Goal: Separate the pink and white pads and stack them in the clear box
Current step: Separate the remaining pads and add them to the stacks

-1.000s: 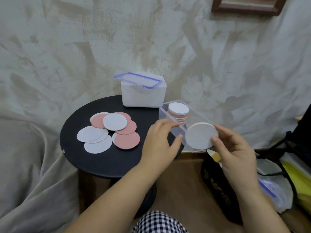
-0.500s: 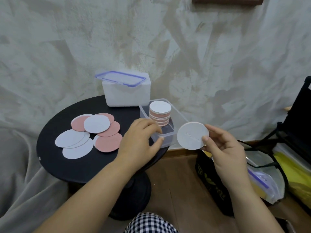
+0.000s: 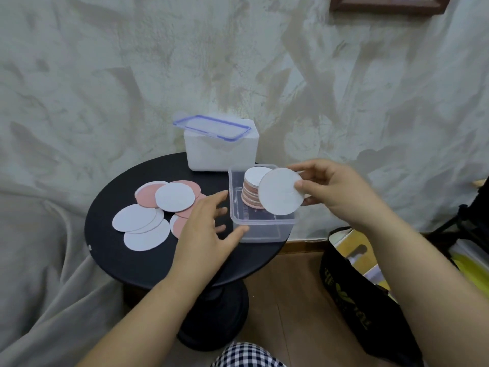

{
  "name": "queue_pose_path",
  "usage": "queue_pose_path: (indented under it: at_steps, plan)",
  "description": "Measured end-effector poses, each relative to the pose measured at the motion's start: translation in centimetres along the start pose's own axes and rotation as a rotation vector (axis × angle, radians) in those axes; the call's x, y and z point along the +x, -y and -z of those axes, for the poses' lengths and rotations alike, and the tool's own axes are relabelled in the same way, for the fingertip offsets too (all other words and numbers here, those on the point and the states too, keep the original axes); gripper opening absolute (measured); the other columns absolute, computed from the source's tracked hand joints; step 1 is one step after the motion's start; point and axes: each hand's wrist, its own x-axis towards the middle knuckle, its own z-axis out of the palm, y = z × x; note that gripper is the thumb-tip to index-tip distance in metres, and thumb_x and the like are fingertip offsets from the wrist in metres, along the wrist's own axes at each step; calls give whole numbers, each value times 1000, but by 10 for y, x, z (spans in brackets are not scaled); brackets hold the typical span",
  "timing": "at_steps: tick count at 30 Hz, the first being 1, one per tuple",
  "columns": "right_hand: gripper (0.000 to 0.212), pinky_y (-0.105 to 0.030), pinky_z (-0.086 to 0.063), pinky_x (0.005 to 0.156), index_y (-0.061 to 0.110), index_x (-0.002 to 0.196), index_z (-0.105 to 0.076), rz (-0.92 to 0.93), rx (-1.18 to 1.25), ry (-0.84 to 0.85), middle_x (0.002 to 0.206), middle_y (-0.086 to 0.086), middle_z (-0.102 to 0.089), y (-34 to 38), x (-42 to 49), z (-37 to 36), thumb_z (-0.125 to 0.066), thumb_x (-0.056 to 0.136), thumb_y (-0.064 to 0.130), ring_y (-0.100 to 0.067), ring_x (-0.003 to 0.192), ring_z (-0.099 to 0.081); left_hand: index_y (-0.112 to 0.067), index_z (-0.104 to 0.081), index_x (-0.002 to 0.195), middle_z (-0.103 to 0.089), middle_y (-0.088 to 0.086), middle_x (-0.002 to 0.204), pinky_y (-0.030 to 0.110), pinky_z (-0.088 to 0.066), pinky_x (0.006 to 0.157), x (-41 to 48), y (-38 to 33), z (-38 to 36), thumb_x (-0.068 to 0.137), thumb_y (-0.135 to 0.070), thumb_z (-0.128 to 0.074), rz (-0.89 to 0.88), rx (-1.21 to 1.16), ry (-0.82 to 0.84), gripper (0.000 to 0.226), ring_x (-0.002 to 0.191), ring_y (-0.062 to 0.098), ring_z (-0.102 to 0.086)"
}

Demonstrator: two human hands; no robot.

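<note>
The right hand (image 3: 336, 192), just right of the frame's centre, is pinching a white pad (image 3: 280, 192) by its right edge; the thumb is lying on the face turned toward the camera and the other fingers are curling behind the pad's upper rim. The pad is tilting up on edge; its lower part is hanging just over the open top of the clear box (image 3: 264, 233) and hiding part of the stack (image 3: 251, 190) inside.

That stack is standing in the far half of the box, with pink and white edges showing down its side and a white disc lying on top; the near half of the box is showing only its clear floor.

The left hand (image 3: 206, 229) is gripping nothing; its fingers are spreading loosely over the table just left of the box, and the thumb is reaching toward the box's near left corner, though I cannot tell whether it is touching the plastic.

Further left, the loose pads (image 3: 158, 207) are lying overlapped on the round black table (image 3: 119, 260); the white ones are sitting mostly toward the lower left of the cluster and the pink ones toward its upper right, some partly hidden by the left hand.

Behind the box, at the table's far edge, a white container (image 3: 219, 154) is standing with a blue-rimmed lid (image 3: 211, 127) lying askew on top. A black bag (image 3: 344, 282) is sitting on the wooden floor at the lower right; checked cloth (image 3: 246, 356) is showing at the bottom edge; pale crumpled fabric is filling the background.
</note>
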Motion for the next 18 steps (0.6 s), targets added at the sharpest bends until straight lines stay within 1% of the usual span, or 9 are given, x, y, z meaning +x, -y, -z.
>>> queue_pose_path:
  at_steps: [2,4,6,8,12,15,16,17,18]
  plan:
    - [24,-17,-55,60,23,99,-65,-48,-129,114,90,-6,-66,5,15,-1,-58,88,3,-10,75,-64,-23,-46,131,-43,-31,106,4,-47,76,0,0,-2,75,-22,-75,40,-52,-9,63,93,-19,-50]
    - [22,-18,-56,61,24,100,-65,-72,-263,225,89,-6,-65,9,29,-6,-59,88,6,-13,77,-64,-24,-50,128,-49,-30,106,1,-44,73,-1,0,-2,77,-19,-73,43,-84,-3,57,92,-24,-49]
    - [22,-17,-55,61,24,102,-63,-87,-373,318,88,-4,-65,12,39,-13,-60,88,8,-13,75,-63,-28,-53,125,-57,-26,108,2,-45,72,-2,2,-1,79,-18,-72,44,-99,13,51,96,-20,-52]
    - [20,-19,-56,63,22,102,-62,-101,-457,393,90,-3,-66,12,46,-21,-61,87,9,-13,74,-64,-31,-52,127,-61,-20,113,5,-47,74,-3,6,-1,79,-17,-71,62,-107,42,53,97,-13,-56]
    - [14,-21,-57,66,20,91,-64,-116,-541,482,88,-1,-67,9,56,-38,-63,86,8,-15,77,-65,-32,-48,132,-63,-17,114,6,-48,78,-3,12,-2,79,-16,-71,102,-135,89,60,96,-8,-61]
    - [12,-29,-58,72,19,91,-67,-108,-628,503,88,1,-69,4,59,-45,-63,85,10,-22,81,-68,-34,-48,131,-62,-20,113,9,-49,81,-4,13,-2,79,-17,-71,99,-143,92,60,98,-6,-60]
    - [13,-29,-58,73,22,91,-68,-102,-651,499,88,3,-68,3,58,-46,-63,85,11,-21,81,-68,-34,-47,132,-62,-20,114,11,-49,83,-4,14,-3,79,-18,-71,98,-143,93,61,99,-5,-60]
    - [14,-26,-57,74,24,90,-68,-97,-675,491,88,6,-68,2,58,-47,-63,85,12,-19,82,-67,-34,-46,133,-62,-19,115,13,-50,85,-4,14,-3,78,-19,-71,97,-142,94,62,100,-4,-60]
    - [16,-20,-55,73,26,92,-68,-85,-708,482,89,8,-67,2,57,-48,-63,85,13,-16,82,-66,-34,-46,134,-61,-19,116,15,-50,86,-4,15,-3,78,-20,-71,95,-139,95,62,101,-4,-60]
